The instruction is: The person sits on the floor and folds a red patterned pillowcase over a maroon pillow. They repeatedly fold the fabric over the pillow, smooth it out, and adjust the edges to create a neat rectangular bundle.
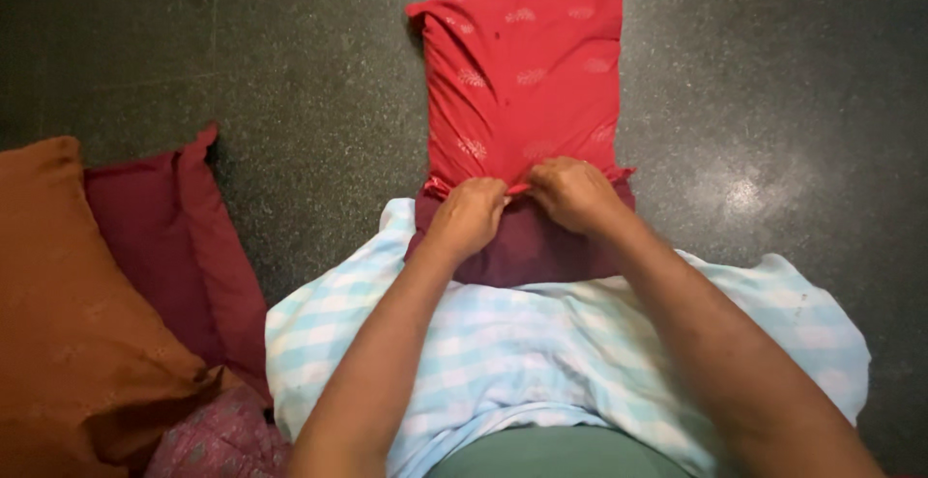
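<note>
Support surface: dark speckled stone floor (793, 82), polished, w/ faint tile joints and a light glare patch at right. Lying directly on it: red pillow w/ pale leaf print (527, 62), upper centre, long axis running away from the viewer, its near end resting on the lap; maroon cushion (184, 236) at left, flat on the floor; orange-brown cushion (68, 323), far left, overlapping the maroon one; pink patterned fabric (217, 439), bottom left, just beside both cushions; spread hem of a light blue checked garment (812, 333), touching the floor at right.
</note>
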